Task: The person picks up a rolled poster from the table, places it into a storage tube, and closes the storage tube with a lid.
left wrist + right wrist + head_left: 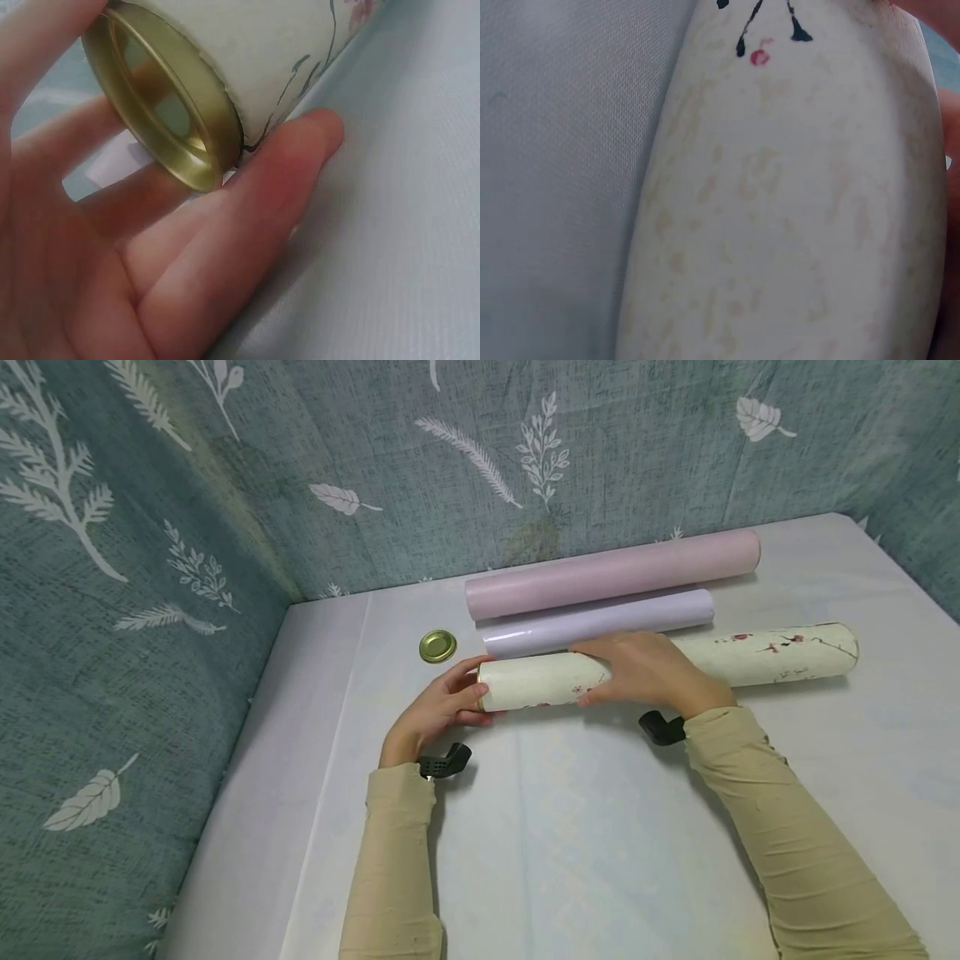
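Note:
A long cream tube (780,657) with printed blossom twigs lies slantwise across the table. My left hand (442,702) holds its left end, thumb on one side and fingers around the other. In the left wrist view that end carries a gold metal rim (214,97) with an open round hole. From above, my right hand (645,672) grips the tube left of its middle. Its patterned surface (772,202) fills most of the right wrist view. A round gold lid (438,646) lies on the table just beyond my left hand.
Behind the cream tube lie a shorter pale lilac roll (600,620) and a longer pink roll (615,574), side by side. A white cloth covers the table (570,843). Green leaf-patterned fabric (360,460) hangs along the back and left.

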### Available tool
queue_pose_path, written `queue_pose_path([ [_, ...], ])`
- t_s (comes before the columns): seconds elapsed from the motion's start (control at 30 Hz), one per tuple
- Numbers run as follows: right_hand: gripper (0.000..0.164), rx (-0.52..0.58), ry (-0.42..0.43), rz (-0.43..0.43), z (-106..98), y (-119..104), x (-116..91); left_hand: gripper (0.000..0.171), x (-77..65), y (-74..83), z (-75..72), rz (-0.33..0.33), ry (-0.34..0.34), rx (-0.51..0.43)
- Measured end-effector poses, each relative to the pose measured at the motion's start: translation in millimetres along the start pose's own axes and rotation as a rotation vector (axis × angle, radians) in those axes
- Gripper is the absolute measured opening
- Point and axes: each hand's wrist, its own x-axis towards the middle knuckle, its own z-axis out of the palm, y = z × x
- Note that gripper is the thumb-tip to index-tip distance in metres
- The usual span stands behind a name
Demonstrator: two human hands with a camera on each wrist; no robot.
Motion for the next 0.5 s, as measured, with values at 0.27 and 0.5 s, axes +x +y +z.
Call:
queue_pose_path([
  [0.27, 0.074, -0.008, 0.038, -0.003, -1.5, -0.4, 0.3, 0.049, 1.9, -0.9, 0.1, 0.053, 0.0, -0.117],
  [0.5, 0.074, 0.0, 0.059, 0.002, -1.6, -0.8, 0.1, 0.047, 2.2, 0.8, 4.6, 0.076, 0.034, -0.158],
])
